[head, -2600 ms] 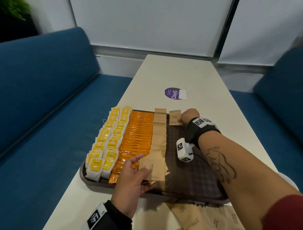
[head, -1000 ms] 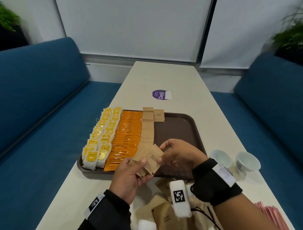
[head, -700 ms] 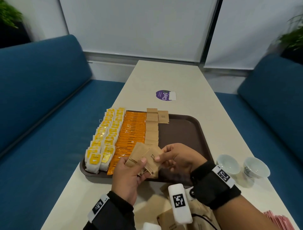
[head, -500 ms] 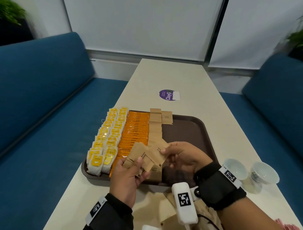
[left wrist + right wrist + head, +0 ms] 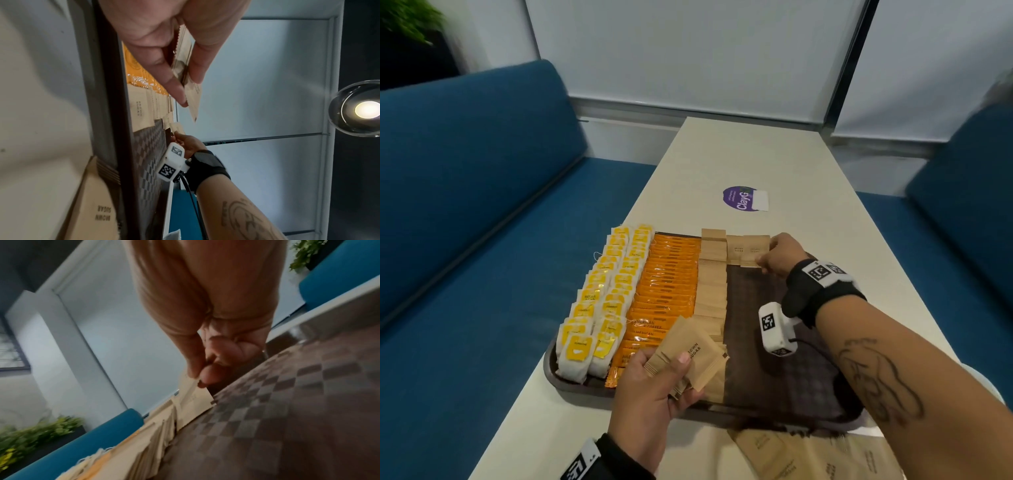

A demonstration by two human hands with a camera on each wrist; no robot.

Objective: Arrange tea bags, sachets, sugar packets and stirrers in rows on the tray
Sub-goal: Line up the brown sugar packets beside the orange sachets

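Tea bag rows (image 5: 602, 301): two; orange sachet row (image 5: 664, 294): one; tray (image 5: 808, 383): one.

The tray (image 5: 822, 419) sits on the table (image 5: 739, 154), near its front edge. On the tray, four rows run front to back. Two rows of tea bags (image 5: 599, 301) occupy the left side. A row of coffee sachets (image 5: 667, 291) lies just right of them. A row of sugar packets (image 5: 712, 287) lies just right of the sachets. At the far end of the tray, two more sugar packets (image 5: 748, 251) lie side by side, right of that row. The right part of the tray floor is bare. A loose pile of packets (image 5: 808, 455) lies on the table in front of the tray. A sticker (image 5: 744, 199) lies on the table behind the tray. Benches (image 5: 465, 205) flank the table left and right.
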